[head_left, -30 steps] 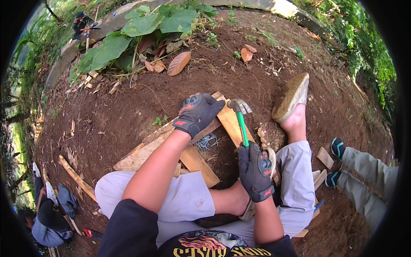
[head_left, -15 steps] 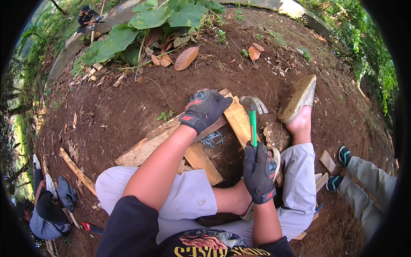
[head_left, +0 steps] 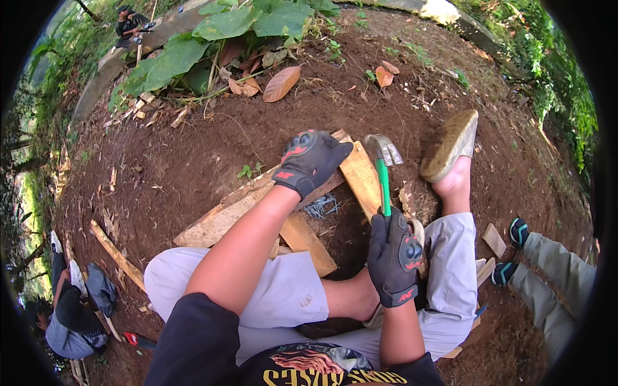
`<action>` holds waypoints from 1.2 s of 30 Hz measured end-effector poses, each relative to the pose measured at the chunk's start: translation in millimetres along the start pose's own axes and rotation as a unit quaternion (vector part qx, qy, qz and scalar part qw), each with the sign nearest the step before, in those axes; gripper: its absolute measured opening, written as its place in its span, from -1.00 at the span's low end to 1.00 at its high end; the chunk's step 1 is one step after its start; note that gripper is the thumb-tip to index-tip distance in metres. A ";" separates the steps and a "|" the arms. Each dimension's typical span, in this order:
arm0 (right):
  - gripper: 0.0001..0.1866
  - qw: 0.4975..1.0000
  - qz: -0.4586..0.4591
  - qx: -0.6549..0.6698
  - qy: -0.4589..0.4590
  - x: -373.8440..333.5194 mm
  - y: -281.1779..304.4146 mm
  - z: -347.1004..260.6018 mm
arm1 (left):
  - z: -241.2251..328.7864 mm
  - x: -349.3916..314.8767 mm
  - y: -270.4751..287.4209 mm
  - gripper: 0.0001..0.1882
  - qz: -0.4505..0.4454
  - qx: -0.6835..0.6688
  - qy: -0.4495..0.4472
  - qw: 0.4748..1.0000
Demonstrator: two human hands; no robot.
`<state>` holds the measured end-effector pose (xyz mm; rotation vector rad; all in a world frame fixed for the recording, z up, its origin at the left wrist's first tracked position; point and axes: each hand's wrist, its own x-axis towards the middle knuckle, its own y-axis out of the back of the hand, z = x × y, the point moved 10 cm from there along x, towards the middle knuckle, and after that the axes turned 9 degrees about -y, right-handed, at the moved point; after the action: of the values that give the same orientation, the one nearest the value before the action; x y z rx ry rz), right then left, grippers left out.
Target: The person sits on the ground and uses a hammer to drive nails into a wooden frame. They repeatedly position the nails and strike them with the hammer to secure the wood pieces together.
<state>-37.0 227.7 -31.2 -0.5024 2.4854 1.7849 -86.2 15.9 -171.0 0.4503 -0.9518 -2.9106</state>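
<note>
My right hand (head_left: 394, 258), in a black glove with red marks, grips the green handle of a claw hammer (head_left: 384, 183). Its metal head is beside the upper part of a pale wooden plank (head_left: 362, 178). My left hand (head_left: 313, 161), gloved alike, is closed at the corner where that plank meets a longer board (head_left: 226, 217). Whatever its fingers pinch, if anything, is hidden. Between the boards, a small pile of nails (head_left: 322, 206) lies on the soil. A shorter plank (head_left: 308, 242) slants from the long board toward my bent leg.
My outstretched foot in a slip-on shoe (head_left: 450, 149) is right of the hammer. Another person's legs (head_left: 547, 276) reach in at the right. At far left are a stick (head_left: 118, 255) and someone's dark clothing (head_left: 71, 318). Leafy plants (head_left: 251, 26) grow ahead; another person sits beyond.
The hammer head has shifted slightly up and to the right, and my right hand has moved a little with it. My left hand stays at the boards' corner, nearly unmoved.
</note>
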 end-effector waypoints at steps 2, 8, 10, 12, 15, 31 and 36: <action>-0.80 0.997 0.073 0.029 0.015 -4.7 23.7 -11.6 | -2.8 3.1 -2.5 -0.46 -0.004 -0.018 0.015 1.000; -0.73 0.997 0.038 -0.067 0.020 -5.1 -17.2 8.0 | 2.2 1.9 -2.5 -0.46 -0.016 -0.013 0.028 0.999; -0.74 0.998 0.036 -0.045 0.010 -6.2 -10.3 7.3 | 5.8 4.4 -3.3 -0.47 -0.005 -0.020 0.025 0.999; -0.75 0.997 0.065 0.040 -0.005 -11.6 10.9 -0.8 | -0.8 3.7 -7.9 -0.47 0.013 -0.032 0.028 0.999; -0.76 0.996 0.082 0.011 0.033 -8.4 2.1 -15.0 | -14.9 -3.3 2.4 -0.48 0.005 -0.019 0.042 0.999; -0.79 0.998 0.059 -0.023 0.006 -9.1 -15.2 -0.7 | -7.1 -0.7 0.6 -0.45 -0.001 -0.015 0.024 1.000; -0.80 0.991 0.116 -0.059 0.032 -12.5 -3.7 -15.1 | -2.5 -1.1 2.6 -0.44 0.024 -0.009 0.007 1.000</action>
<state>-21.8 215.6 -26.7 -0.2888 2.5850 2.0401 -84.6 12.5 -171.1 0.4391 -0.9217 -2.8672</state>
